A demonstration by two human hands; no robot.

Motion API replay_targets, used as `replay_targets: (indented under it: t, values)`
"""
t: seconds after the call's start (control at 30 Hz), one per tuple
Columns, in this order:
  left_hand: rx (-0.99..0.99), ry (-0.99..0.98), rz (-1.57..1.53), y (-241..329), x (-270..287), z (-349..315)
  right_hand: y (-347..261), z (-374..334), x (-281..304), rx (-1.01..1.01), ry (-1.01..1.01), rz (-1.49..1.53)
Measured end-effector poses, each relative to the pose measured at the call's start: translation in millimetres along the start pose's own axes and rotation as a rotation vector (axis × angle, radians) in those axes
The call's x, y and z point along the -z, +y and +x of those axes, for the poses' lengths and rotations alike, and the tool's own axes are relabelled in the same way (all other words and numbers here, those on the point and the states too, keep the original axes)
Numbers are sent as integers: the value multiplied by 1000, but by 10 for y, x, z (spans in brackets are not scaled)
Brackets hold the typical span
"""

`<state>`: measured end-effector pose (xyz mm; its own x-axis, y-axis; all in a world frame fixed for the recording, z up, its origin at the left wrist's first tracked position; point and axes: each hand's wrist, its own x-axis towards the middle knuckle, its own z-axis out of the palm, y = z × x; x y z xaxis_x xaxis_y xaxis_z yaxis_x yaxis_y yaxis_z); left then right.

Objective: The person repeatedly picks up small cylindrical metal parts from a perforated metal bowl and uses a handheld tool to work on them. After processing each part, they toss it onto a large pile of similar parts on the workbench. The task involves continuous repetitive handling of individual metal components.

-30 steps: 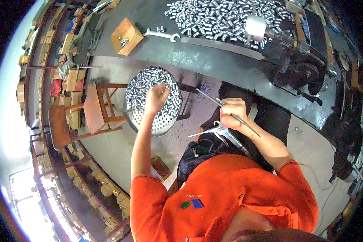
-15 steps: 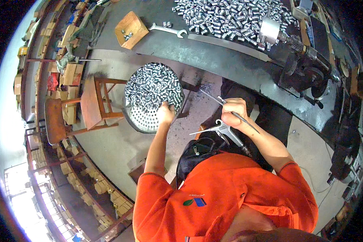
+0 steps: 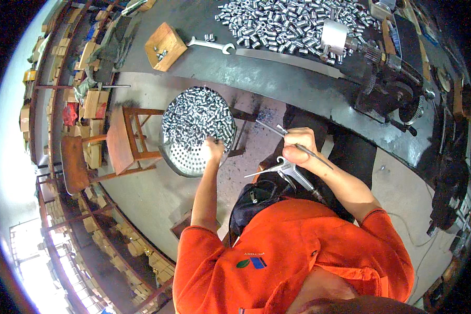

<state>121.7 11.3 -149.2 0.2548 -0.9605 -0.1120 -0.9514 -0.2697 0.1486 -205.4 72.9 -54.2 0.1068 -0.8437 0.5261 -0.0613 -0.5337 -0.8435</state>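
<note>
At the lower right edge of the metal pile, my left hand point(image 3: 212, 150) reaches into a round perforated metal basket point(image 3: 186, 161). Its fingers are closed; what they hold among the small metal sleeves point(image 3: 196, 115) cannot be made out. My right hand point(image 3: 300, 145) is wrapped round a long thin grey rod-like tool point(image 3: 319, 157), pointing up and left. A small shiny metal piece point(image 3: 281, 128) shows by the fingers, on or against the tool. Just below that hand, an air blow gun point(image 3: 287, 167) with a thin nozzle lies over my lap, beside a black bag point(image 3: 252, 201).
A dark metal workbench point(image 3: 256, 70) runs across the top, bearing a big heap of sleeves point(image 3: 282, 26), a wrench point(image 3: 212, 45), a wooden box point(image 3: 165, 46) and a geared machine point(image 3: 392, 89). Left stand a wooden chair point(image 3: 121, 138) and shelves of cartons point(image 3: 96, 103).
The view has shifted slightly, moving the bench things a little left. My left hand stays at the basket's pile, and my right hand keeps its grip on the tool.
</note>
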Motion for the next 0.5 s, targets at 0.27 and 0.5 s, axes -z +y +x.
replay_targets:
  t: [0.27, 0.5]
  values:
    - [-135, -18, 92, -22, -94, -5, 2, 5, 23, -25, -8, 7]
    - [-250, 11, 87, -255, -255, 105, -59, 26, 20, -35, -29, 21]
